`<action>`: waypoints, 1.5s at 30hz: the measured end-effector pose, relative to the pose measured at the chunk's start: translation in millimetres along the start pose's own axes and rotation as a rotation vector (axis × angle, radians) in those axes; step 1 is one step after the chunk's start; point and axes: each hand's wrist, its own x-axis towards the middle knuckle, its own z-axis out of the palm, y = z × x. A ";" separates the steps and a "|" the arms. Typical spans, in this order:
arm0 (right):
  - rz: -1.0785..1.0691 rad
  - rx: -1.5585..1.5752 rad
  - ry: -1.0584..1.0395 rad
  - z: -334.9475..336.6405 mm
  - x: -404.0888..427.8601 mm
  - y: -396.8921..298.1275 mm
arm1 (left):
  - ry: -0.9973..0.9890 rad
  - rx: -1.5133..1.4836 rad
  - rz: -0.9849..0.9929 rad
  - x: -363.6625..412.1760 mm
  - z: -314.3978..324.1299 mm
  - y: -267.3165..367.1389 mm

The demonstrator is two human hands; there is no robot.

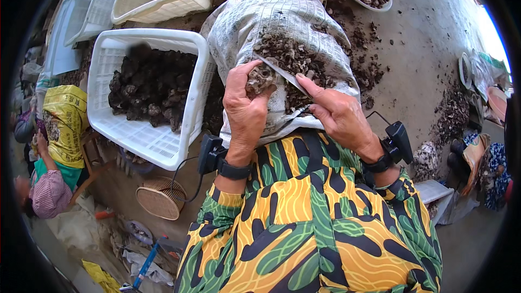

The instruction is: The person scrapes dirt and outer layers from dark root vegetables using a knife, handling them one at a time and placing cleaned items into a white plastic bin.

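Note:
My left hand [246, 106] grips a rough, brownish lump [259, 78], perhaps a fungus or tuber, between thumb and fingers. In my right hand [340, 116] is a knife, its blade [285, 74] slanting up and left so that the tip lies over the lump's upper edge. The handle is hidden in my fist. Both hands are above a white woven sack [240, 20] spread across my lap. Dark and pale shavings [293, 51] are heaped on the sack beyond the blade.
Left of me, a white plastic crate [156, 156] holds many dark lumps [152, 85]. Another crate [175, 10] stands behind it. A round basin [386, 6] of scraps sits at upper right. Debris [362, 69] litters the floor. A co-worker [53, 191] sits at far left.

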 end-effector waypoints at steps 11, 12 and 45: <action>-0.062 0.246 0.102 4.9 20.6 -1.8 | -0.020 -0.158 -0.121 0.7 -4.5 9.0; -0.065 0.209 0.079 5.0 14.7 1.0 | -0.029 -0.260 -0.187 1.1 -4.5 11.1; 0.312 1.087 0.129 37.8 18.0 23.1 | 0.090 0.045 0.160 0.2 1.4 0.3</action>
